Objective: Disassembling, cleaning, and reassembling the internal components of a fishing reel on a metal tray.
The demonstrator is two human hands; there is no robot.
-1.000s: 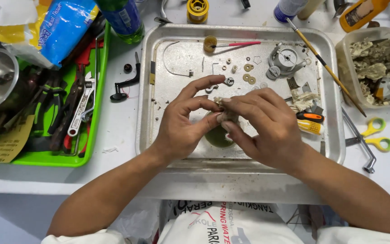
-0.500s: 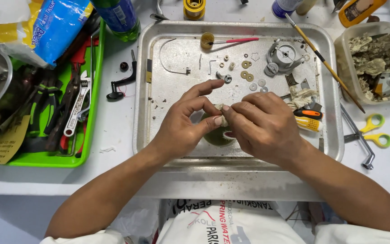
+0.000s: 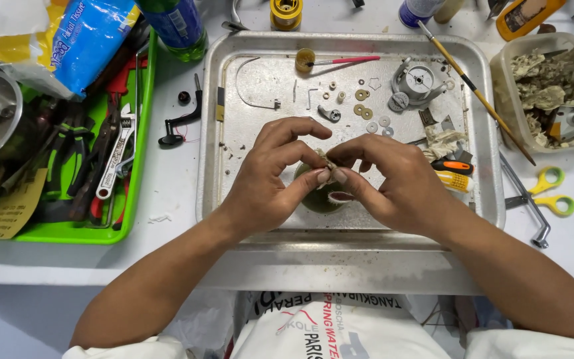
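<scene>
Head view: left hand (image 3: 267, 183) and right hand (image 3: 393, 183) meet fingertip-to-fingertip, pinching a small crumpled rag (image 3: 327, 167) above the metal tray (image 3: 234, 199).

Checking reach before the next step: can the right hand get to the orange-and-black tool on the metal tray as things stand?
Probably yes. The orange-and-black tool lies uncovered just beside the right hand, but that hand is pinching a small rag piece with the left hand.
</scene>
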